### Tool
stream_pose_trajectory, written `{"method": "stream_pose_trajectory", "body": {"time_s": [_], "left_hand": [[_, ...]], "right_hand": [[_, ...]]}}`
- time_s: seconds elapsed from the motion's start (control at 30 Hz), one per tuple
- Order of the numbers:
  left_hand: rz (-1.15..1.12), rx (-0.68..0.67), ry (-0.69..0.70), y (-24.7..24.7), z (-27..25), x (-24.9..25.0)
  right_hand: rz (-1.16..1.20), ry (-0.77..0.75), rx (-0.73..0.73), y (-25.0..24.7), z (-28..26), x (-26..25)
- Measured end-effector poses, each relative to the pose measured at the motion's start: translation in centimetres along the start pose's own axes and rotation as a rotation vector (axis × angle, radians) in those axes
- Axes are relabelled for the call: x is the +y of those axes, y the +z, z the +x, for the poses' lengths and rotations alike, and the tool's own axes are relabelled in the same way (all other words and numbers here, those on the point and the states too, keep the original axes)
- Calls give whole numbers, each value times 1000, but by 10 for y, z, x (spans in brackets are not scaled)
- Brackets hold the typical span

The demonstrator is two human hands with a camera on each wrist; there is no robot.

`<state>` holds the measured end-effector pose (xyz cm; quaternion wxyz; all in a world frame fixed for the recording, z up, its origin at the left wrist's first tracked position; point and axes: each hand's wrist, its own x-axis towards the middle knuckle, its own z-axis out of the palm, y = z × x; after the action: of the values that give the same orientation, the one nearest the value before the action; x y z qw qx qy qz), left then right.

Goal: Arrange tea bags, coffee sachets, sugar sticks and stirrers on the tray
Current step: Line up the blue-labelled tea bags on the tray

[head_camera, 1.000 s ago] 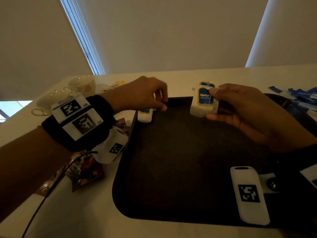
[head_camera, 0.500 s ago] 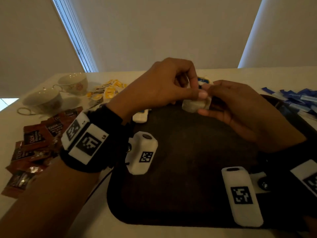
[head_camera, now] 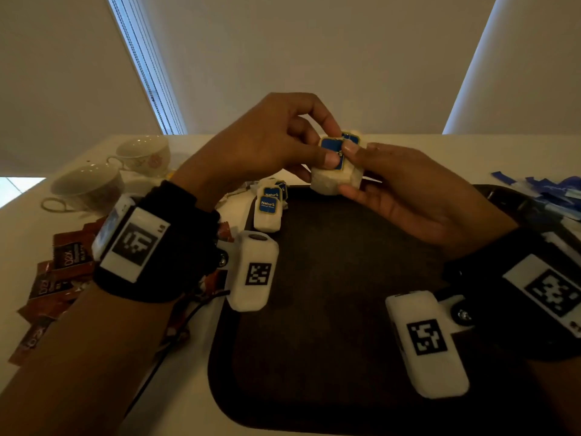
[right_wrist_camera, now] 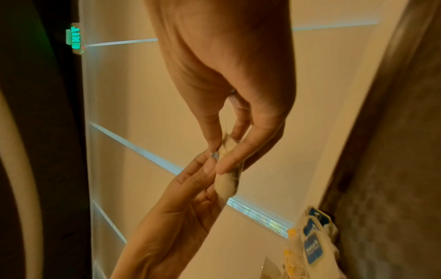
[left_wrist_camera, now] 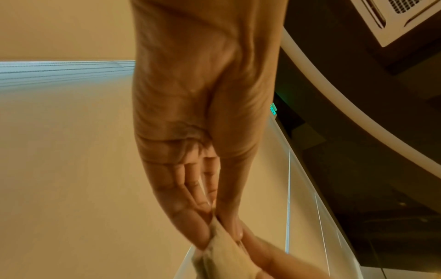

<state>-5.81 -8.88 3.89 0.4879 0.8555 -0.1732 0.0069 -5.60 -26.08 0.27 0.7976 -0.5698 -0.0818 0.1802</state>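
The dark rectangular plastic tray (head_camera: pixel 330 309) is almost bare: only two white blue-labelled tea bags (head_camera: pixel 268 212) lie overlapping at its far-left corner. Brown coffee sachets (head_camera: pixel 67 256) and blue sugar sticks (head_camera: pixel 553 193) wait on the table; stirrers unseen. Left hand (head_camera: pixel 267 143) and right hand (head_camera: pixel 415 196) together pinch a third tea bag (head_camera: pixel 336 166) above the tray's far edge

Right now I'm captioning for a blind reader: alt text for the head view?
Both hands, left hand and right hand, pinch a tea bag above a dark tray. More tea bags lie at its far-left edge.
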Motion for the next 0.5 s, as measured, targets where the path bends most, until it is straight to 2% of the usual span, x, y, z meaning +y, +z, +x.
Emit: {"method": "stream_pose_trajectory", "body": {"time_s": [0.13,0.5], "left_hand": [[-31,-58,-22,6,1,-2],[32,-73,-47,5,2,-5]], "right_hand": [[62,30,-31,-15,-7,3],[3,-4,80,-20,-7,10]]}}
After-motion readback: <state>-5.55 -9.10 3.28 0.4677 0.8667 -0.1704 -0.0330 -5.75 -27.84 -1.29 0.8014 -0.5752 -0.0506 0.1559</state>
